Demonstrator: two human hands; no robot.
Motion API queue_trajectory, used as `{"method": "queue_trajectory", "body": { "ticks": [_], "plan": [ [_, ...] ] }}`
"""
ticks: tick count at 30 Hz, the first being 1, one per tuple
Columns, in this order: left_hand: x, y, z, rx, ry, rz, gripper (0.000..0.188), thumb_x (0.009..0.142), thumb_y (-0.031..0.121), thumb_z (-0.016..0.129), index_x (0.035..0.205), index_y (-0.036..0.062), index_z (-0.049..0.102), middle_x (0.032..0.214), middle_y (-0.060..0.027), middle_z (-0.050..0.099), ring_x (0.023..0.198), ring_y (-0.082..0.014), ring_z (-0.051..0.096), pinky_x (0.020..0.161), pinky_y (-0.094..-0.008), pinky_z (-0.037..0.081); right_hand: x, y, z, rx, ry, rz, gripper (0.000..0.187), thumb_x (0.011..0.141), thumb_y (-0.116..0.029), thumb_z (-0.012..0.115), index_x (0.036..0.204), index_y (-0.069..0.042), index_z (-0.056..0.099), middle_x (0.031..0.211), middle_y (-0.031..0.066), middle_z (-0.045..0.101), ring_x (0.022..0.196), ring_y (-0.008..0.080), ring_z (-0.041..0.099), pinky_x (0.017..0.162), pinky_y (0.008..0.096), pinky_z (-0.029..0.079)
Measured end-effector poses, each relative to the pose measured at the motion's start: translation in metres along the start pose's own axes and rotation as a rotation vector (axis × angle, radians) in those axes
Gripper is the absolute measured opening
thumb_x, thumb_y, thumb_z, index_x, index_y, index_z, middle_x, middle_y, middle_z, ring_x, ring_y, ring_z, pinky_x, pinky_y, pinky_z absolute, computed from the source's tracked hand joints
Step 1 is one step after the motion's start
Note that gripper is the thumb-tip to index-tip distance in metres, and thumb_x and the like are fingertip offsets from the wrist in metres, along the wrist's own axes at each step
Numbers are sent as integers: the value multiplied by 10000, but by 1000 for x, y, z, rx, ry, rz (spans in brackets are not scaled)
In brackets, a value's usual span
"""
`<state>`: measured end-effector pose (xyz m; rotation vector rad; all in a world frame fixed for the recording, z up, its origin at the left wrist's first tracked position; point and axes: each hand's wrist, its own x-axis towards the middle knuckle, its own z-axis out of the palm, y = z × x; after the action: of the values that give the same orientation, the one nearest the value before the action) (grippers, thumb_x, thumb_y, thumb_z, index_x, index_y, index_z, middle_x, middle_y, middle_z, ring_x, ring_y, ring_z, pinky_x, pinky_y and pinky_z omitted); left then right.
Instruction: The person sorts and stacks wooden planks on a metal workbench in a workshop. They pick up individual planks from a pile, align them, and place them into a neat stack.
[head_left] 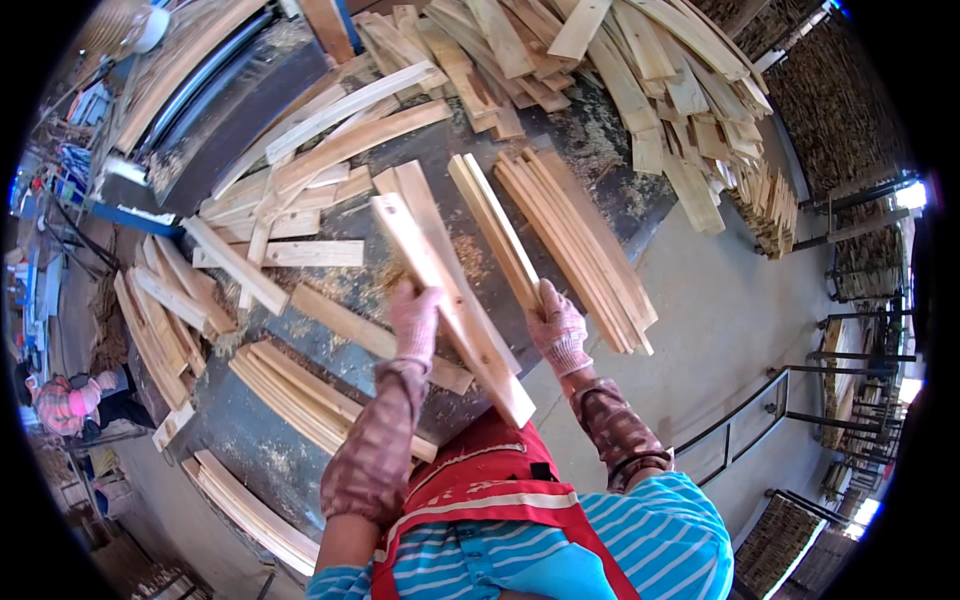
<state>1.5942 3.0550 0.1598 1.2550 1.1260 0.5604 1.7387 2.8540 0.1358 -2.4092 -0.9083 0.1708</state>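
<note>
My left hand (414,318), in a pink glove, is closed on the left edge of a pale wooden board (462,325), which slants down toward my red apron. Another board (425,205) shows partly beneath it. Gloved the same way, my right hand (557,326) grips the near end of a narrow stack of boards (495,228); its exact number is hard to make out. Right beside that lies a wider stack of long boards (575,245), apart from my fingers. Dark surface (330,325) strewn with sawdust shows under the wood.
Loose boards (300,215) lie crossed at the left, and a neat stack (300,395) sits near my left forearm. Large heaps of boards (640,70) fill the far side. A metal rack frame (735,430) stands on the floor at right. Another person (75,405) is at far left.
</note>
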Motion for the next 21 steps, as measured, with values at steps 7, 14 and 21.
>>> {"method": "queue_trajectory", "body": {
  "ticks": [7,14,21],
  "plan": [
    [69,-104,184,-65,-210,-372,242,776,166,724,931,1,640,811,-107,695,662,-227,643,632,-378,524,62,69,-46,-16,-173,-52,138,874,-222,635,937,-112,688,968,131,700,927,371,668,779,484,544],
    [44,-81,201,42,-415,-536,391,872,178,722,1224,70,593,1084,-62,680,943,-171,636,762,-357,508,107,215,-36,-311,75,374,480,947,-431,593,1328,-138,600,1297,172,616,1210,377,565,1034,447,457],
    [24,-69,202,80,-333,-290,461,837,165,673,1247,-10,557,1123,-144,685,1027,-208,631,916,-339,493,142,162,-43,243,-148,512,418,948,-410,578,1190,-88,694,1057,174,719,986,343,681,888,409,515]
  ]
}}
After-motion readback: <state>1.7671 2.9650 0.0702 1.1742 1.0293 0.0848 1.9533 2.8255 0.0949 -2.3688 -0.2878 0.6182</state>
